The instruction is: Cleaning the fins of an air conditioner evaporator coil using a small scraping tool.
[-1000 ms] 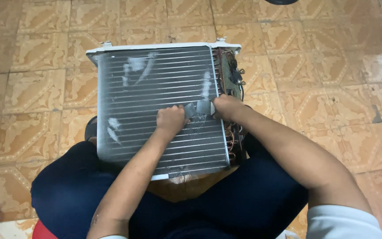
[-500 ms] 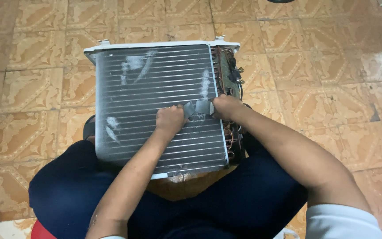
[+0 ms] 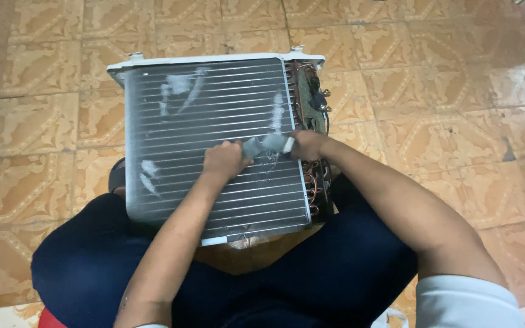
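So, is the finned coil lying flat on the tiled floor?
No, the finned coil rests tilted on the person's lap, both hands pinching a grey strip against it.

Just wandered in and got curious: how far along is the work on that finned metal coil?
Looks done: pale patches mark the coil at upper and lower left. In hand: left hand and right hand hold a grey strip against the fins. Left: most of the fin face appears untouched.

tiled floor (image 3: 457,91) | finned coil unit (image 3: 214,121) resting, perhaps partly on lap
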